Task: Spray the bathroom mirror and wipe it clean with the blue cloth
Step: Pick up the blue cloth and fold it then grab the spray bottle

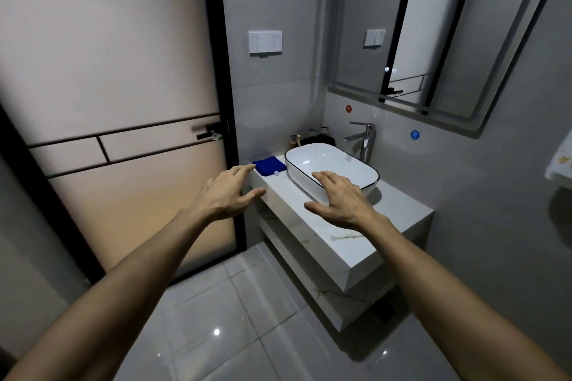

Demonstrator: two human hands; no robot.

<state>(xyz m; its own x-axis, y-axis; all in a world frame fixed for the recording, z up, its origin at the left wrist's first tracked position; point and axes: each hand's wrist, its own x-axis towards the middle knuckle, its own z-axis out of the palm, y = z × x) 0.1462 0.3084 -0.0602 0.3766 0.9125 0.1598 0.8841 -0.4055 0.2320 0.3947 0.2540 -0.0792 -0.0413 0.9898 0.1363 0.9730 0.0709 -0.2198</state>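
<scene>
The blue cloth [270,165] lies folded on the marble counter [334,235], left of the white basin [331,168]. The mirror [448,28] hangs on the wall above the tap. My left hand [227,193] is stretched out with straight fingers, its fingertips just short of the cloth and holding nothing. My right hand [339,199] hovers with spread fingers in front of the basin's near rim, also holding nothing. Small bottles [315,134] stand behind the basin; I cannot make out a spray bottle among them.
A frosted glass door [117,102] with a black frame and handle stands at the left. A chrome tap [363,139] rises behind the basin. A wall switch plate [265,42] sits above the cloth. A towel [560,161] hangs at the right edge. Glossy floor tiles lie below.
</scene>
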